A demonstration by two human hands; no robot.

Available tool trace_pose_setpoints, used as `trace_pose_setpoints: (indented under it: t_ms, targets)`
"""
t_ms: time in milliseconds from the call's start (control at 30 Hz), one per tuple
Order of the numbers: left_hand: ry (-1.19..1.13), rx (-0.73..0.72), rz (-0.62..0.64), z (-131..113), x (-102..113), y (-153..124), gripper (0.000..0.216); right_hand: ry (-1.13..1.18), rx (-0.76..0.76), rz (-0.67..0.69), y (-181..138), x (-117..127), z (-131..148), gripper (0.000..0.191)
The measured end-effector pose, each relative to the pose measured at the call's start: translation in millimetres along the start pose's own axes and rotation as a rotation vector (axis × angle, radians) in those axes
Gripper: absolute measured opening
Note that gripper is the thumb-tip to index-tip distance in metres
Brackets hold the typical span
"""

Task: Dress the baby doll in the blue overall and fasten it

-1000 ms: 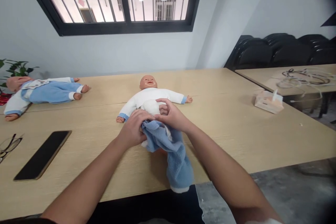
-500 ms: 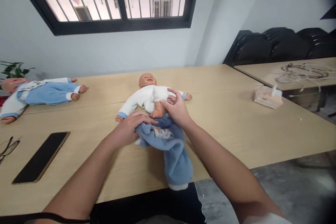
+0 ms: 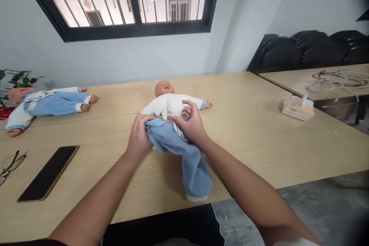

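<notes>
A baby doll (image 3: 165,88) in a white top lies on its back on the table, head toward the wall. Blue fleece trousers (image 3: 173,138) with a white cuff are bunched at its legs, one trouser leg hanging down toward the table's front edge. My left hand (image 3: 140,132) is closed on the trousers' upper edge, left of the doll. With fingers curled, my right hand (image 3: 191,121) grips the doll's raised leg (image 3: 175,107) at its white-covered part. The doll's foot is hidden behind the blue fabric.
A second doll (image 3: 57,102) in blue trousers lies at the far left near a plant (image 3: 21,79). A phone (image 3: 49,173) and glasses (image 3: 13,161) rest at the left front. A tissue box (image 3: 298,108) stands at the right; cables (image 3: 340,78) lie on another table.
My left hand has lifted the trousers' edge upward, and the fabric now covers the doll's foot, which showed before. My right hand stays at the leg. The view has shifted slightly.
</notes>
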State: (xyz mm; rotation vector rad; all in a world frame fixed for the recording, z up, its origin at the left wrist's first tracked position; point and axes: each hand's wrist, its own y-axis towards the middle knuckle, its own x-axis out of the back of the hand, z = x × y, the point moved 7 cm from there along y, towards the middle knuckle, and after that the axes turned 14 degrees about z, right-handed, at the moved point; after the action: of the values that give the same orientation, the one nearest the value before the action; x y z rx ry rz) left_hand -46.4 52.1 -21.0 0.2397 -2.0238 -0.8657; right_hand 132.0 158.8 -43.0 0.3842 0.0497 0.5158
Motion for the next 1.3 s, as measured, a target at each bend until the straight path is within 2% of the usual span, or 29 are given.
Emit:
trace_pose_setpoints:
  t_ms: [133,233,300,467,600,700,800,867,1000,1100,1167,1233,1300]
  targets:
    - [-0.039,0.07,0.034,7.2,-4.6,1.2,0.032,0.039,0.025,0.061,0.0,-7.8,-4.0,0.072]
    - [-0.112,0.113,-0.038,13.1,-1.3,1.8,0.029,0.09,0.01,0.018,-1.0,-6.7,-6.2,0.07]
    - [-0.184,0.129,-0.041,17.6,-0.2,3.2,0.028,0.112,-0.007,-0.012,-1.6,-5.4,-5.9,0.069]
    - [-0.327,0.175,0.139,26.5,-8.9,7.7,0.031,0.129,-0.031,-0.086,-4.1,-2.1,1.1,0.066]
    - [-0.267,0.088,0.278,22.5,-21.4,7.1,0.033,0.123,0.001,-0.05,-6.3,-7.5,7.3,0.065]
    - [-0.307,0.179,0.188,37.5,-22.1,2.8,0.037,0.096,0.029,-0.05,-6.8,-6.8,9.9,0.064]
    - [-0.508,0.347,0.065,60.4,-23.6,-1.8,0.037,0.067,0.048,-0.085,-6.0,-1.0,10.6,0.064]
    - [-0.666,0.393,0.012,67.1,-26.2,-1.6,0.034,0.026,0.054,-0.106,-6.0,1.6,10.4,0.066]
    - [-0.816,0.399,-0.058,62.5,-25.6,1.2,0.038,-0.024,0.051,-0.113,-9.2,-1.4,8.2,0.069]
    - [-0.801,0.372,-0.018,54.2,-25.3,1.1,0.042,-0.022,0.058,-0.133,-11.7,-3.6,5.8,0.068]
    - [-0.78,0.362,0.011,51.4,-26.6,-0.5,0.037,-0.01,0.055,-0.17,-12.4,-2.7,2.9,0.067]
    - [-0.769,0.377,-0.005,51.5,-27.9,-2.8,0.03,0.024,0.049,-0.206,-12.4,-1.4,-1.0,0.067]
    - [-0.777,0.387,-0.039,50.5,-30.4,-4.6,0.031,0.08,0.046,-0.242,-12.5,0.0,-4.8,0.067]
